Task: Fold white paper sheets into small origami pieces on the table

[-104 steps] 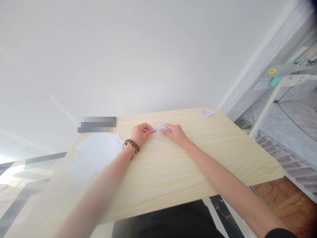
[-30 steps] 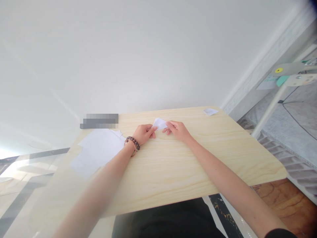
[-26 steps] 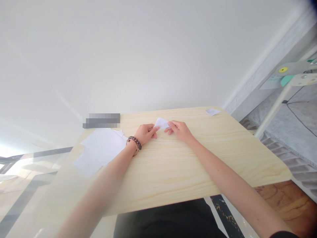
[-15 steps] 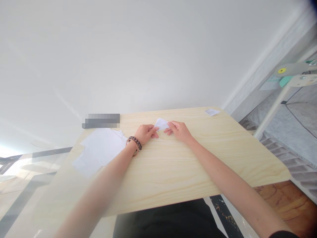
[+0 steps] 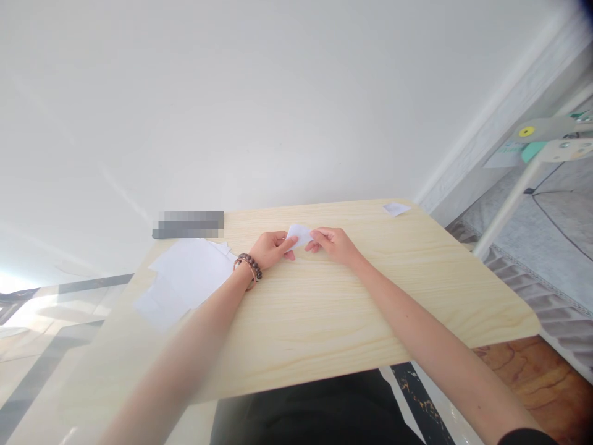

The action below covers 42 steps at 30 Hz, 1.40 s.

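A small folded piece of white paper [image 5: 299,233] is held just above the light wooden table [image 5: 324,309], near its far middle. My left hand [image 5: 271,248], with a bead bracelet at the wrist, pinches the paper's left side. My right hand [image 5: 334,244] pinches its right edge with thumb and forefinger. Both hands rest low on the tabletop, close together.
Several loose white sheets [image 5: 185,278] lie on the table's left part. A small white paper scrap [image 5: 396,209] sits at the far right corner. A white wall stands right behind the table. A white stand pole [image 5: 503,213] and a grey rug are to the right.
3.5 s ago the paper lay pressed flat under both hands; it has since been lifted and tilted up between my fingertips. Over the last second it has barely moved.
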### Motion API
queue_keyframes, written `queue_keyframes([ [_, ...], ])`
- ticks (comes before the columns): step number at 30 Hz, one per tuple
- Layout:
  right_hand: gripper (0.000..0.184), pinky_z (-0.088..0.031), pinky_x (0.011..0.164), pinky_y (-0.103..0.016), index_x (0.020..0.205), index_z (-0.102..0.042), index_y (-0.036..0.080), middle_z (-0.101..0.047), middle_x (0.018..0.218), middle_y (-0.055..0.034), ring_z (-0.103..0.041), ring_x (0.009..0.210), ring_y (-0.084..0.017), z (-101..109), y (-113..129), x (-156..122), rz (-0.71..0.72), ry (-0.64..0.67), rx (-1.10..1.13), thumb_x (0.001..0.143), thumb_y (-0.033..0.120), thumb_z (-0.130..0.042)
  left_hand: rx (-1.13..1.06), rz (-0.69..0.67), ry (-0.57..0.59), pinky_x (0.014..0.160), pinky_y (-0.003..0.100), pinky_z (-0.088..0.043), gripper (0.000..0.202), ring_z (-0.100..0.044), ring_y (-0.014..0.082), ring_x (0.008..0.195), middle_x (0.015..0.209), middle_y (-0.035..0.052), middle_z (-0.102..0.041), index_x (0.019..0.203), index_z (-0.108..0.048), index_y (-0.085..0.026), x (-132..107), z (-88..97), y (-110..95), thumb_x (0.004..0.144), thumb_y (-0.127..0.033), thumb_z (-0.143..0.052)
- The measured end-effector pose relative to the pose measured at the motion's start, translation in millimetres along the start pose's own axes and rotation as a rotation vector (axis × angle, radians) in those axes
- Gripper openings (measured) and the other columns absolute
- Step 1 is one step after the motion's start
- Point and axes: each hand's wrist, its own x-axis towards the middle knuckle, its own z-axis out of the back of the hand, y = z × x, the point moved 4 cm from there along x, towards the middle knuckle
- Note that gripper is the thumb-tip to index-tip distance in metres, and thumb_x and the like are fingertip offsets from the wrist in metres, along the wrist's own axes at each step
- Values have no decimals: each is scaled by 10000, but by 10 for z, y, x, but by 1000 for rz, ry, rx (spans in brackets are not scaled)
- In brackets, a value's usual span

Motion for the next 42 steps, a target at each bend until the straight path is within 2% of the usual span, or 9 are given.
queue_keyframes([
  [3, 393, -444, 673, -239, 757, -608, 159, -675, 742, -41, -609, 649, -126, -17, 28, -13, 12, 48, -34, 818, 468, -372, 11, 7, 46, 399, 206, -182, 502, -223, 53, 389, 466, -17, -510, 656, -623, -122, -14, -20, -6, 758, -560, -399],
  [8, 387, -442, 665, -232, 705, -591, 165, -663, 684, -29, -602, 632, -120, -30, 52, -13, 51, 45, -68, 830, 449, -360, 57, 5, 14, 406, 211, -178, 508, -230, 54, 382, 379, -46, -331, 564, -612, -128, -1, -13, 27, 744, -563, -421],
  [14, 413, -443, 637, -235, 702, -575, 162, -654, 649, -33, -591, 606, -123, -8, 3, 7, 19, -7, -42, 822, 487, -350, 2, 29, 14, 446, 219, -258, 551, -330, 72, 403, 442, -12, -499, 589, -616, -128, 2, -9, 18, 774, -573, -350],
  [17, 426, -443, 615, -237, 711, -560, 160, -649, 643, -36, -582, 579, -119, 23, -32, 19, 9, -79, -23, 822, 504, -334, -115, 29, 3, 614, 238, -368, 613, -516, 129, 580, 555, 33, -615, 686, -639, -123, 2, -1, 8, 824, -553, -224],
  [20, 420, -441, 600, -237, 711, -545, 164, -648, 641, -35, -578, 564, -117, 37, -55, 25, -1, -114, -18, 820, 509, -332, -160, 30, 30, 700, 256, -386, 582, -558, 145, 642, 590, 39, -643, 777, -638, -121, 4, -12, 12, 832, -535, -232],
  [27, 423, -436, 591, -232, 667, -537, 165, -642, 612, -29, -574, 544, -113, 40, -24, 19, 27, -102, -69, 833, 489, -321, -9, 18, 33, 585, 221, -387, 470, -533, 114, 539, 560, 9, -634, 693, -600, -150, 9, -15, 25, 824, -493, -306],
  [34, 407, -435, 627, -227, 648, -573, 166, -631, 604, -17, -581, 589, -115, 3, 21, -3, 48, 12, -42, 825, 463, -359, -46, -39, 82, 579, 214, -380, 485, -518, 105, 565, 621, 15, -619, 681, -626, -136, -10, -44, 3, 809, -503, -336],
  [38, 402, -411, 610, -213, 615, -582, 159, -631, 643, -21, -566, 606, -105, -38, 76, -27, 90, 85, -116, 829, 426, -372, 11, -13, 21, 458, 202, -293, 496, -409, 82, 486, 567, -10, -544, 742, -635, -130, 8, -41, 48, 776, -548, -369],
  [42, 401, -354, 531, -208, 622, -594, 151, -620, 629, -10, -487, 519, -78, -63, 109, -38, 114, 100, -208, 837, 401, -365, 44, -26, -35, 448, 196, -271, 500, -384, 83, 506, 542, -12, -493, 708, -625, -117, 28, -19, 64, 760, -555, -390],
])
